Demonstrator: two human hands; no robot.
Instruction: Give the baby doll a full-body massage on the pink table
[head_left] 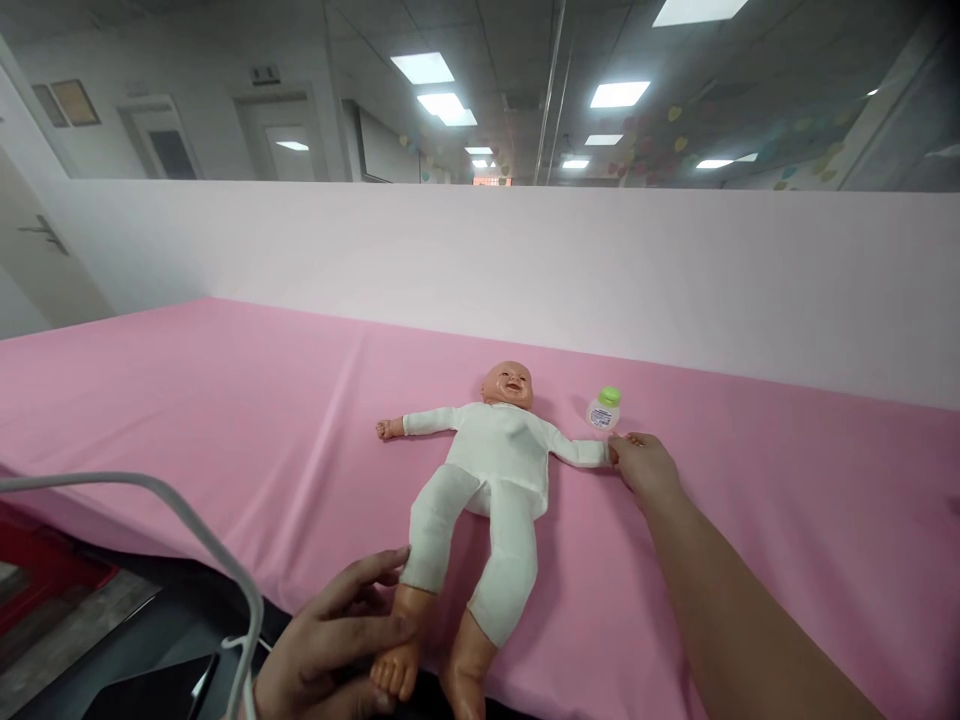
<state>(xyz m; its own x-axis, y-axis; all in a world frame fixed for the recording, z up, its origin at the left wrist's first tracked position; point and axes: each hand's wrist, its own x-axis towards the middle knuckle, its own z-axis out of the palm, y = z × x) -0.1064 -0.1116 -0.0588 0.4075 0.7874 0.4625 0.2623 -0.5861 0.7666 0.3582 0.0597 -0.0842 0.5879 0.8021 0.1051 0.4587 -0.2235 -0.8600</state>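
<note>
A baby doll in a white cloth suit lies on its back on the pink sheet, arms out to both sides and head away from me. My right hand is closed around the doll's hand on the right, its forearm reaching in from the lower right. At the doll's bare foot on the left, my left hand curls its fingers against the ankle and lower leg. A small clear bottle with a green cap lies just beyond my right hand, not touched by it.
The pink sheet covers a wide padded surface, with a low white wall and glass behind it. A pale cable arcs past my left hand. Below the near edge are a dark flat device and a red object.
</note>
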